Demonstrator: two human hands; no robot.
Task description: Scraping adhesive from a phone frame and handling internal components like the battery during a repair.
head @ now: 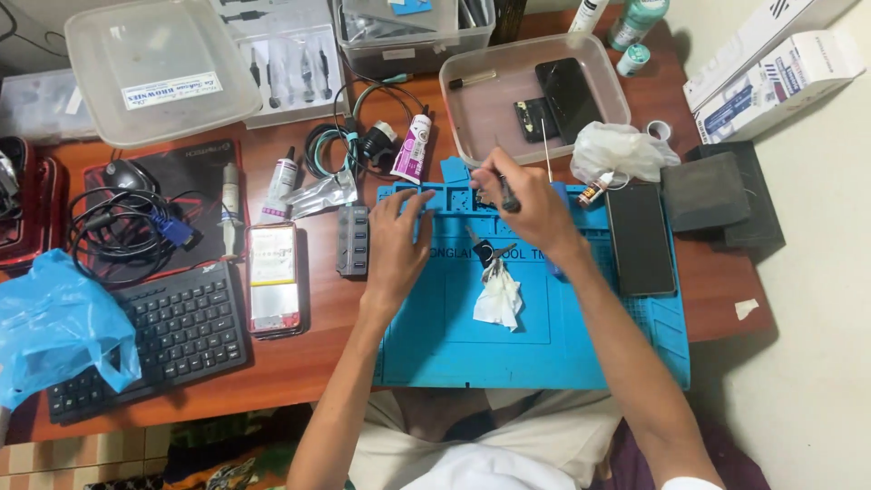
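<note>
The right hand (pixel 526 201) is closing its fingers around a thin dark tool (pixel 509 195), pointing it down at the upper edge of the blue rubbery mat (pixel 581 345). The left hand (pixel 396 245) is lying flat and open, holding nothing, fingertips pressing the mat's ridged upper left corner. Just below the right hand, a crumpled white tissue (pixel 499 295) is lying under dark tweezers (pixel 488 251). A glossy black phone (pixel 640 239) is resting at right, a clear plastic tray (pixel 472 113) above, on the wooden tabletop (pixel 318 349).
</note>
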